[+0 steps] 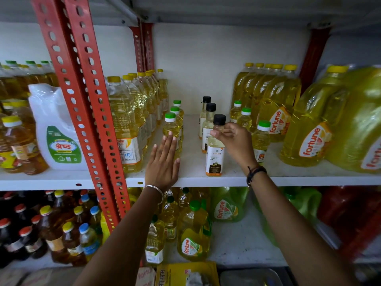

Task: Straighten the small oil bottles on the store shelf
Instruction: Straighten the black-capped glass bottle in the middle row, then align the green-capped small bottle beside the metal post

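Centrally, the right hand (233, 139) pinches the upright black-capped coconut oil bottle (215, 149) by its neck; the left hand (164, 162) lies flat, fingers spread, against the green-capped oil bottle (171, 131) left of it.

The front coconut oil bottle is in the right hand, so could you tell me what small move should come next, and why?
Probably ease the front coconut oil bottle back into line. The right hand pinches its neck, and it stands forward and right of the two black-capped bottles behind.
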